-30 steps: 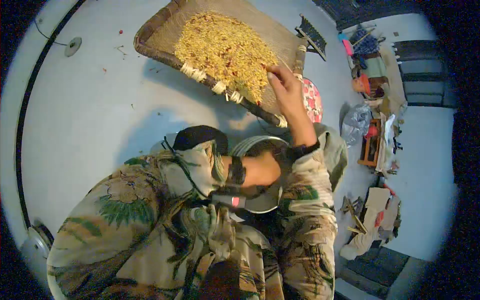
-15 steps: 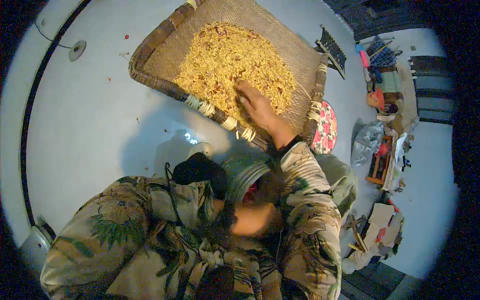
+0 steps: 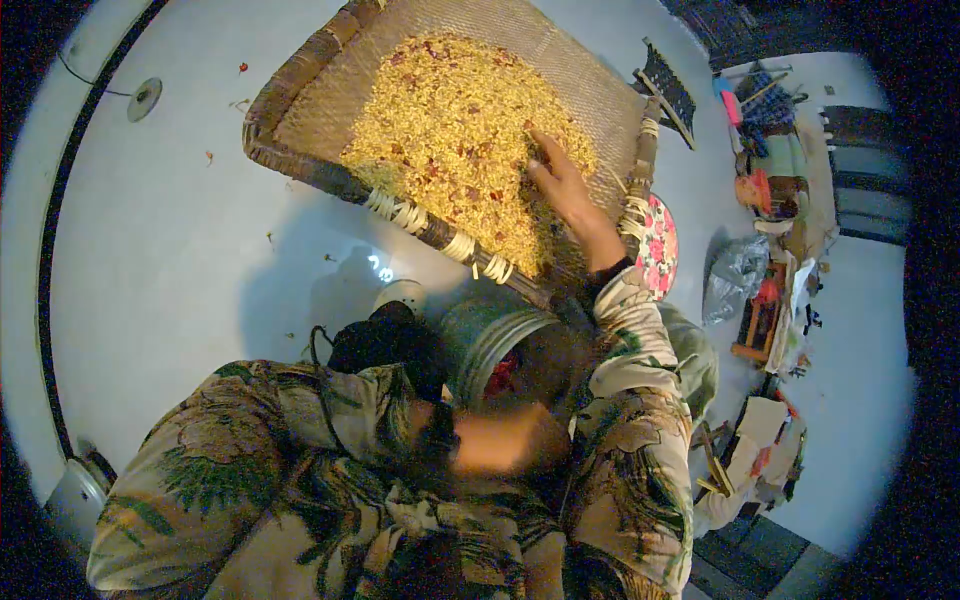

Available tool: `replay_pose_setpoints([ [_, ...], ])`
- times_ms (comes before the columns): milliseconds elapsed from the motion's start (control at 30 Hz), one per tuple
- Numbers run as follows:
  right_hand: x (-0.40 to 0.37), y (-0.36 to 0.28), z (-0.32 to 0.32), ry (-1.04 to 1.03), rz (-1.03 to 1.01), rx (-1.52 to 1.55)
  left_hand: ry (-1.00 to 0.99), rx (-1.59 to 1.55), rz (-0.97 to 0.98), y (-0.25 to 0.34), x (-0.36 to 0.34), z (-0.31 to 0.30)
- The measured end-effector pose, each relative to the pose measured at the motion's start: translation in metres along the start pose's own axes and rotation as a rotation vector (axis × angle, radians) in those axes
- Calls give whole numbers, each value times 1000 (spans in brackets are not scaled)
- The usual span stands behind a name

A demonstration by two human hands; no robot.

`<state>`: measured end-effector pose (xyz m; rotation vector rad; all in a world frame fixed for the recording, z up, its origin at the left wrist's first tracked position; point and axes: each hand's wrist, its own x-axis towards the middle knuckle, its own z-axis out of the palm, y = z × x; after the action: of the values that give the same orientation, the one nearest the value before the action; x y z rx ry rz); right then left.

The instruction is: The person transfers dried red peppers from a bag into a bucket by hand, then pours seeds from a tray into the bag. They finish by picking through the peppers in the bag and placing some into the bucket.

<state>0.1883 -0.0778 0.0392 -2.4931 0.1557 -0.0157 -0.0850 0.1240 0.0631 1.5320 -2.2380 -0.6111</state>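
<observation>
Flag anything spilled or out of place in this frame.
A few small reddish bits lie scattered on the floor, left of the tray; they look stray, since the yellow grain lies spread inside it. Nothing else stands out.

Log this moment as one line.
right hand: over grain in tray | left hand: blurred, by bucket | bucket: something red inside

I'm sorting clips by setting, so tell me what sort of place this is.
Probably a room in a home: a woven tray holds yellow grain-like pieces, and a plastic bag lies among household clutter.
</observation>
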Motion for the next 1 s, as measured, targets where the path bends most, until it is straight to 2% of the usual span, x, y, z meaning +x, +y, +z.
replay_pose_setpoints([
  [100,5,-16,10,-2,-58,-123,98,8,-222,3,-8,-14],
  [167,8,-19,15,-73,-72,-230,161,17,-370,9,-10,-19],
  [200,8,-24,19,-84,-82,-277,192,23,-442,4,-56,-43],
  [267,3,-35,27,-54,-120,-356,158,-45,-239,1,-71,-53],
  [300,0,-39,26,-140,-95,-391,161,-57,-201,-5,-77,-63],
  [367,-7,-68,17,-319,-45,-453,162,-62,-172,-12,-84,-74],
  [400,-13,-64,23,-255,-91,-521,162,-72,-170,-16,-86,-80],
  [500,-20,-52,26,-290,-150,-538,159,-94,-137,-22,-89,-90],
  [600,-38,-40,25,-290,-164,-371,156,-104,-110,-22,-88,-93],
  [700,-50,-28,17,-278,-62,-111,156,-90,-102,-21,-83,-89],
  [733,-56,-32,16,-97,-85,9,155,-89,-103,-22,-83,-89],
  [833,-61,-54,-17,-233,544,694,150,-99,-96,-23,-84,-93],
  [867,-63,-50,-23,-180,511,638,147,-99,-94,-23,-83,-93],
  [933,-68,-50,-27,22,624,997,140,-99,-93,-24,-81,-96],
  [1000,-78,-58,-38,63,542,1306,128,-100,-95,-24,-79,-99],
])
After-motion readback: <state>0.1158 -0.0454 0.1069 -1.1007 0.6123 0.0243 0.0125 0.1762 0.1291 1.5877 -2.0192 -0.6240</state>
